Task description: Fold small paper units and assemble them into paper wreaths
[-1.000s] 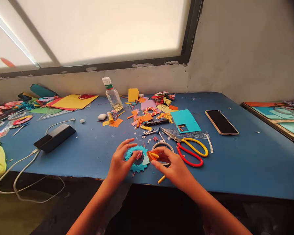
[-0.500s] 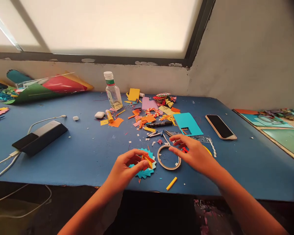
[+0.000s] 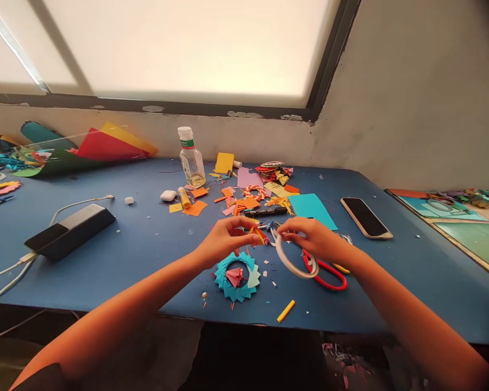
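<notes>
My left hand (image 3: 230, 239) pinches a small orange and yellow folded paper piece (image 3: 259, 234) above the desk. Close by on the right, my right hand (image 3: 309, 236) grips a roll of tape (image 3: 295, 266) by its upper edge, and the ring hangs tilted. Below my left hand lies a blue paper ring (image 3: 224, 279) with a pale section, and a pink folded piece (image 3: 234, 277) sits inside it. Red-handled scissors (image 3: 336, 279) rest under and beside the tape, partly hidden by it and my right hand.
Paper scraps (image 3: 195, 208), a black marker (image 3: 271, 212) and a blue sheet (image 3: 313, 209) lie beyond the hands. A bottle (image 3: 192, 165) stands behind. A phone (image 3: 365, 217) is at right, a black device (image 3: 71, 231) at left. A yellow strip (image 3: 286, 311) lies near the front edge.
My left hand has moved up and right with the folded piece, uncovering the blue ring. My right hand has taken hold of the tape roll and lifted it, exposing the scissors' handles.
</notes>
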A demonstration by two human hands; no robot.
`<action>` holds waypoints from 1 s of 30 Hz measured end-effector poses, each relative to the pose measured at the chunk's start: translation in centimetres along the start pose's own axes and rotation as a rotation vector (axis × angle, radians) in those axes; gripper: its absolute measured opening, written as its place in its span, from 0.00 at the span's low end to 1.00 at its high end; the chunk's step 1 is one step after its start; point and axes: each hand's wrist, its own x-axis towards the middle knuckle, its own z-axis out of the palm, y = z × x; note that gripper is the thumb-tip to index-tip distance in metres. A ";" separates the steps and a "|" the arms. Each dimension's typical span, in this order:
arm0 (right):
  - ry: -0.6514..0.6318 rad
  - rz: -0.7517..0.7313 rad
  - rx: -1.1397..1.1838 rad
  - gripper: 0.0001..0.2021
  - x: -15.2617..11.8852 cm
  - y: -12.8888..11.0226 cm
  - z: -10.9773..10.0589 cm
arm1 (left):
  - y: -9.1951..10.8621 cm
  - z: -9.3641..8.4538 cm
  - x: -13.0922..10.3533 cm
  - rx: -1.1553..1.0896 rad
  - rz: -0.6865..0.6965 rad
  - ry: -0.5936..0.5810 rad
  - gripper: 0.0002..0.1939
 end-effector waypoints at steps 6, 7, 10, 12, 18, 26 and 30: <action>0.054 -0.108 0.393 0.11 -0.4 -0.1 -0.5 | -0.8 1.5 0.6 -0.085 0.047 0.043 0.18; 0.021 -0.115 0.419 0.11 -0.5 -0.2 -0.1 | -1.0 1.8 0.6 -0.120 0.028 0.040 0.17; -0.097 -0.104 0.455 0.11 -0.8 -0.3 0.7 | -1.4 2.4 0.3 -0.199 -0.073 0.006 0.17; -0.144 -0.092 0.466 0.12 -0.9 -0.4 1.0 | -1.5 2.7 0.0 -0.204 -0.114 -0.014 0.19; -0.184 -0.047 0.446 0.11 -1.1 -0.6 0.8 | -1.9 2.7 -0.5 -0.089 -0.039 -0.007 0.16; -0.176 -0.058 0.396 0.12 -1.0 -0.8 1.1 | -1.8 3.3 -0.9 0.054 0.049 0.036 0.11; -0.160 -0.044 0.363 0.11 -1.1 -1.2 1.4 | -1.7 3.5 -1.1 0.178 0.116 0.068 0.10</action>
